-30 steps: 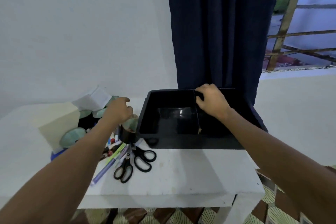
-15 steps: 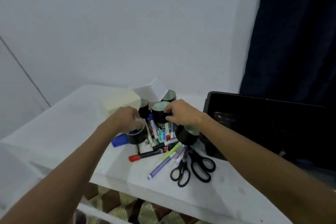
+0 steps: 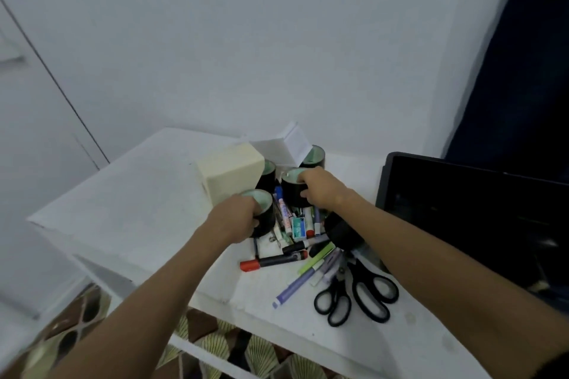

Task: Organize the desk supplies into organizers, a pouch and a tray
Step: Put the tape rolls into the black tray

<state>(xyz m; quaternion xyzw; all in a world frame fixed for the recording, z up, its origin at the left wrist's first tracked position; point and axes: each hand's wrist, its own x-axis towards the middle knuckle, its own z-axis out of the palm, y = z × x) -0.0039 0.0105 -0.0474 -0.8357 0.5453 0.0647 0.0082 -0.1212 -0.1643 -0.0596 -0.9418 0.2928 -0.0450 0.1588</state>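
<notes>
A: The tray (image 3: 385, 181) sits at the table's right; will those cups be heavy?

B: Light and stiff, I'd judge. The left hand (image 3: 237, 221) clamps the near cup (image 3: 266, 218) by its rim, and the right hand (image 3: 321, 186) pinches the middle cup (image 3: 291, 194) likewise.

A: The markers (image 3: 274, 260)?

B: Slim, prone to rolling; take them mid-barrel.

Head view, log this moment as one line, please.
left hand: grips black cup | right hand: grips second black cup | markers, scissors: loose on table

- Left hand (image 3: 238, 220) and forearm: bare, no sleeve, watch or ring visible.
- Right hand (image 3: 320, 188) and forearm: bare, likewise unadorned to the frame's lower right.
</notes>
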